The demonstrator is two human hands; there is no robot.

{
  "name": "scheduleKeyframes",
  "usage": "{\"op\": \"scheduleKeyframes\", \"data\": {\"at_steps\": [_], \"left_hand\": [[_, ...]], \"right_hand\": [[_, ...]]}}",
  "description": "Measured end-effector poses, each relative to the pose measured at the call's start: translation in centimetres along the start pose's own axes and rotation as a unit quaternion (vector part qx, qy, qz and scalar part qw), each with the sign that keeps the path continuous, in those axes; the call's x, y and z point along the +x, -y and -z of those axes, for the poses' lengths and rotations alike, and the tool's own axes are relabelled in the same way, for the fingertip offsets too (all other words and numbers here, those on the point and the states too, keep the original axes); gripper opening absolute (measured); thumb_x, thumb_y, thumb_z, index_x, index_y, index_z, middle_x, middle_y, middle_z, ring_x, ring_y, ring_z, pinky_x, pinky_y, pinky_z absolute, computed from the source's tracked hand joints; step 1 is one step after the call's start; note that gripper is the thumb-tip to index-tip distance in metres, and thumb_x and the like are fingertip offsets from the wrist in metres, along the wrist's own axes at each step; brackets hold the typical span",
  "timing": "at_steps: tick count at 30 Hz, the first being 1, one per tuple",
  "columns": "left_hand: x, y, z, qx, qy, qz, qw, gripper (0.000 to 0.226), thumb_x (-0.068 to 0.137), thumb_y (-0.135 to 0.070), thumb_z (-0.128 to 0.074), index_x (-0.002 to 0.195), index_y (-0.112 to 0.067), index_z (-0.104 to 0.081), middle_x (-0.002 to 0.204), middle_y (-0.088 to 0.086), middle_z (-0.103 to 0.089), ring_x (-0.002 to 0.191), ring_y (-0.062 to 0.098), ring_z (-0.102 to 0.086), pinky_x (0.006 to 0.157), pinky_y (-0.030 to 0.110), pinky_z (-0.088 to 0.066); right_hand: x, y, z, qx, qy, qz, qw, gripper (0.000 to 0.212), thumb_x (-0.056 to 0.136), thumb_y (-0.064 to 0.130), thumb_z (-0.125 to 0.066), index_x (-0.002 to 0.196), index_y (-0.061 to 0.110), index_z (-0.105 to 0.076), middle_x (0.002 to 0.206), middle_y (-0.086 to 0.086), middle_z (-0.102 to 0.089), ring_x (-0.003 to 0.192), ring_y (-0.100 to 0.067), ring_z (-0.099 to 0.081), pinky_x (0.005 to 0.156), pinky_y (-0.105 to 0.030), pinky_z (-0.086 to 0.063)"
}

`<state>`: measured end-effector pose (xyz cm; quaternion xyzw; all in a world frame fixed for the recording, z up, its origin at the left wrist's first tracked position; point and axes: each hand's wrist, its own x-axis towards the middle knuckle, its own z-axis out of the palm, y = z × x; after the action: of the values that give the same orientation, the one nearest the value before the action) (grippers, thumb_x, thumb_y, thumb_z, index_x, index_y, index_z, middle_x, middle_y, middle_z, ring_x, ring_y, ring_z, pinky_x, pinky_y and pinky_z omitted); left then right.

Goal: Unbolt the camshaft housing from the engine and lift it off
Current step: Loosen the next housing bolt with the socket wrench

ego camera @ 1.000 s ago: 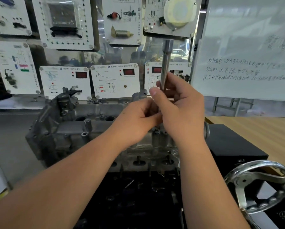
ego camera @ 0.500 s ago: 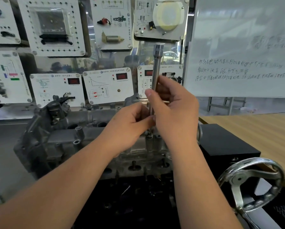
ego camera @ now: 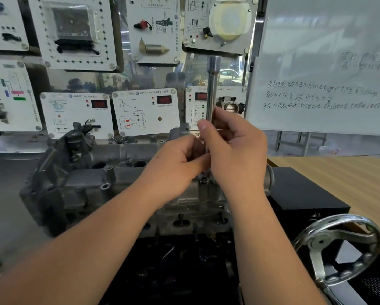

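The grey cast camshaft housing [ego camera: 118, 170] lies across the top of the engine [ego camera: 184, 216] in the middle of the view. A long steel socket extension bar [ego camera: 212, 89] stands upright over the housing's right part. My right hand [ego camera: 235, 150] pinches the bar's shaft between thumb and fingers. My left hand [ego camera: 180, 166] grips the bar just below it, fingers curled round the shaft. A bolt head [ego camera: 204, 180] shows just under the hands; the bar's lower end is hidden by them.
A chrome handwheel [ego camera: 336, 245] stands at the lower right beside a black box [ego camera: 305, 194]. A wooden table [ego camera: 349, 183] lies to the right. Training panels [ego camera: 145, 111] and a whiteboard [ego camera: 321, 84] stand behind the engine.
Both hands have stayed on the bar with a slightly shifted finger grip. The camera view has drifted a little, so the scene sits further left and lower.
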<state>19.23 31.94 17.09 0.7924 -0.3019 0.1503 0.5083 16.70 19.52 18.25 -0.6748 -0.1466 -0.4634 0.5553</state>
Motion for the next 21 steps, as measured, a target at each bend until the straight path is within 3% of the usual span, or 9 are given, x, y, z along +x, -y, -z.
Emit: {"op": "scheduleKeyframes", "data": {"at_steps": [4, 6, 9, 13, 15, 18, 21], "left_hand": [[-0.19, -0.06, 0.45, 0.001, 0.022, 0.006, 1.0, 0.038, 0.091, -0.061, -0.052, 0.099, -0.029, -0.071, 0.096, 0.018, -0.073, 0.093, 0.04, -0.068, 0.09, 0.065, -0.051], [-0.21, -0.08, 0.53, 0.016, 0.036, 0.003, 0.999, 0.034, 0.093, -0.057, -0.05, 0.102, -0.031, -0.07, 0.098, 0.016, -0.074, 0.094, 0.04, -0.069, 0.09, 0.065, -0.052], [-0.19, -0.36, 0.12, 0.029, 0.031, 0.0, 0.999, 0.042, 0.085, -0.062, -0.052, 0.107, -0.029, -0.068, 0.099, 0.008, -0.076, 0.095, 0.036, -0.071, 0.087, 0.061, -0.055], [-0.18, -0.33, -0.21, 0.019, 0.0, -0.002, 1.0, 0.045, 0.077, -0.063, -0.058, 0.097, -0.023, -0.065, 0.09, 0.004, -0.074, 0.087, 0.031, -0.071, 0.083, 0.061, -0.055], [-0.23, -0.36, -0.18, 0.021, 0.007, -0.003, 1.0, 0.037, 0.082, -0.062, -0.056, 0.09, -0.028, -0.065, 0.085, 0.009, -0.072, 0.083, 0.036, -0.068, 0.081, 0.063, -0.054], [-0.44, -0.47, -0.01, 0.048, 0.025, -0.009, 0.998, 0.035, 0.096, -0.055, -0.047, 0.091, -0.025, -0.066, 0.084, 0.017, -0.068, 0.078, 0.037, -0.062, 0.077, 0.061, -0.053], [-0.59, -0.43, -0.03, 0.093, 0.01, -0.024, 0.995, 0.032, 0.104, -0.047, -0.046, 0.092, -0.024, -0.065, 0.08, 0.009, -0.07, 0.074, 0.029, -0.064, 0.072, 0.053, -0.052]], "right_hand": [[0.22, 0.14, 0.62, 0.004, 0.059, -0.003, 0.998, 0.02, 0.095, 0.023, -0.066, 0.113, 0.025, -0.075, 0.083, 0.012, -0.074, 0.078, -0.004, -0.071, 0.075, -0.029, -0.06], [0.21, 0.32, 0.82, 0.001, 0.079, 0.007, 0.997, 0.028, 0.096, 0.026, -0.061, 0.121, 0.037, -0.068, 0.089, 0.015, -0.075, 0.084, -0.004, -0.071, 0.079, -0.033, -0.06], [0.37, 0.2, 0.85, 0.004, 0.075, 0.016, 0.997, 0.037, 0.096, 0.03, -0.065, 0.132, 0.027, -0.065, 0.101, 0.015, -0.075, 0.098, -0.002, -0.069, 0.087, -0.03, -0.058], [0.34, 0.27, 0.71, -0.011, 0.032, 0.039, 0.999, 0.005, 0.091, 0.026, -0.071, 0.093, 0.021, -0.073, 0.077, 0.016, -0.068, 0.073, -0.003, -0.064, 0.066, -0.028, -0.054], [0.34, 0.3, 0.71, 0.01, 0.036, 0.031, 0.999, 0.012, 0.094, 0.023, -0.067, 0.084, 0.017, -0.07, 0.07, 0.009, -0.067, 0.065, -0.007, -0.062, 0.058, -0.03, -0.051], [0.39, 0.27, 0.88, 0.025, 0.075, 0.021, 0.997, 0.019, 0.097, 0.024, -0.059, 0.097, 0.011, -0.073, 0.08, 0.007, -0.074, 0.076, -0.011, -0.071, 0.07, -0.04, -0.059], [0.35, 0.26, 0.6, 0.019, 0.08, 0.012, 0.997, 0.039, 0.097, 0.028, -0.061, 0.135, 0.018, -0.064, 0.097, 0.01, -0.076, 0.092, -0.002, -0.071, 0.084, -0.032, -0.06]]}}
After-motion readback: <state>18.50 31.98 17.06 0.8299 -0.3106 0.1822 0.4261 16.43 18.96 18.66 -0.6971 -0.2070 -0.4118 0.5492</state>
